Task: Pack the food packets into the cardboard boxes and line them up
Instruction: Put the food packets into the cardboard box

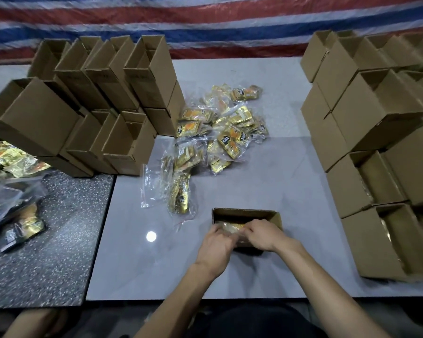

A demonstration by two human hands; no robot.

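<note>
Cardboard box [244, 211], curled hands [214, 242] [263, 236] pinching packet [231, 227]

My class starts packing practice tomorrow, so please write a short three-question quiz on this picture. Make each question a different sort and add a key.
1. True or false: the left hand and the right hand both hold a clear bag at the open box nearest the person.
2. Where does the loose pile of packets lie?
A) on the grey table, beyond the open box
B) on the floor
C) inside the open box
3. Fill in: the boxes on the right show ____-coloured packets inside.

Key: 1 true; 2 A; 3 gold.
</note>
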